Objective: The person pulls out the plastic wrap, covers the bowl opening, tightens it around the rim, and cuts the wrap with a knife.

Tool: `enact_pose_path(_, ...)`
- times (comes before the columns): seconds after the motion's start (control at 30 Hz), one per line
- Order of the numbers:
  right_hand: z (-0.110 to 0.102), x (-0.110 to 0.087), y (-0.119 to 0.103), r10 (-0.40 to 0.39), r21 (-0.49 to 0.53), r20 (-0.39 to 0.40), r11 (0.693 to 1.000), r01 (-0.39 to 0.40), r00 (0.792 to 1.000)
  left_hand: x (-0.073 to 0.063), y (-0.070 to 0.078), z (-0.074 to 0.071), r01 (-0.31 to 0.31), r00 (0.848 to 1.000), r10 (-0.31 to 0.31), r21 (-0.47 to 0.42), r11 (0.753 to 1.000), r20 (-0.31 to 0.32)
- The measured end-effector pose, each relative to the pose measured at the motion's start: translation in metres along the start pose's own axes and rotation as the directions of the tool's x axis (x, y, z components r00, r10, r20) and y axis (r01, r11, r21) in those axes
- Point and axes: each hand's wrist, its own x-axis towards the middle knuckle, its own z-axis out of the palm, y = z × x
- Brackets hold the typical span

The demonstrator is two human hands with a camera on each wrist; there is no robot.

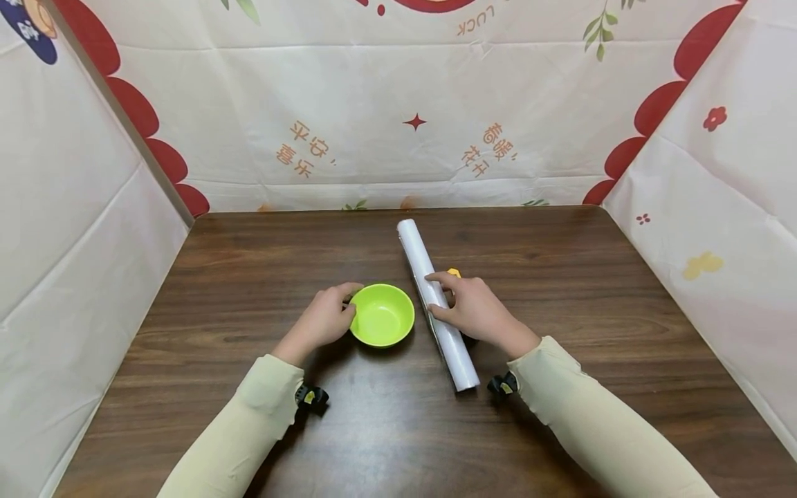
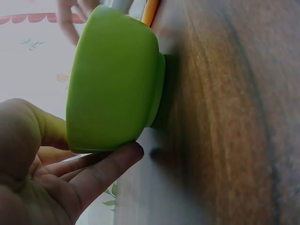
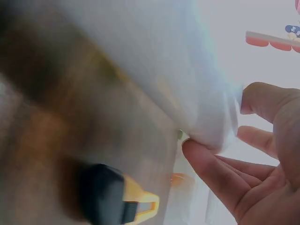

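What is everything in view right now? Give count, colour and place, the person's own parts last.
Bowl: one, lime green, left of the roll
Roll: one, white, right of the bowl
Unclear object: one, black and yellow, beside the roll, mostly hidden from the head view
Table: one, brown, below everything
Printed cloth: sheet count unclear, white with red, behind and beside the table
Wrist cameras: two, black, near the cuffs
Sleeves: two, pale, on both arms
Hands: two, bare, left holding bowl, right holding roll

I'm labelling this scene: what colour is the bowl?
The bowl is plain lime green; the head view shows it best.
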Motion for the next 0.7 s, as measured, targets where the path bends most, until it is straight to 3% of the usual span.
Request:
enact_pose_path(0.3, -0.025, 0.022, -0.009, -0.093, -0.031, -0.005, 0.995, 0.093, 0.996, -0.004, 0.002, 0.002, -0.002, 1.0, 0.003, -0.022, 1.0, 0.007)
enact_pose_path(0.7, -0.047, 0.06, -0.031, -0.229, -0.073, 0.073, 0.969, 0.234, 0.971, -0.011, 0.007, 0.008, -0.006, 1.0, 0.006, -0.047, 0.999, 0.001)
